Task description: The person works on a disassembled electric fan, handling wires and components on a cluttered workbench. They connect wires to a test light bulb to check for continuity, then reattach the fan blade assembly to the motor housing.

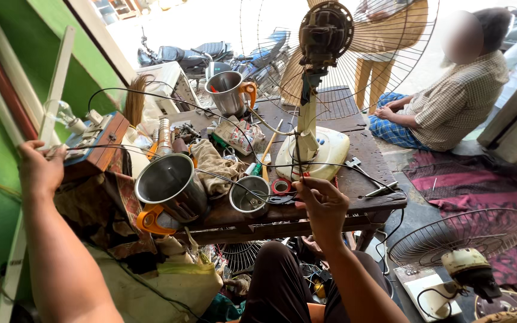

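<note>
My left hand (pixel 38 168) reaches to the far left and rests on a wooden switch board (pixel 98 146) with a bulb (pixel 61 112) fixed above it. My right hand (pixel 324 206) is raised in front of a table fan, pinching thin black wires (pixel 252 190) that run from the board side across the bench. The table fan stands upright on its cream base (pixel 324 152), with its bare motor (pixel 325 30) and rear wire guard (pixel 384 54) at the top.
The wooden bench (pixel 354 209) is cluttered with steel jars with orange handles (pixel 172 185), a small steel cup (pixel 250 194), tape rolls, rags and tools. A person sits on the floor at right. Another fan with its guard (pixel 459 242) lies at lower right.
</note>
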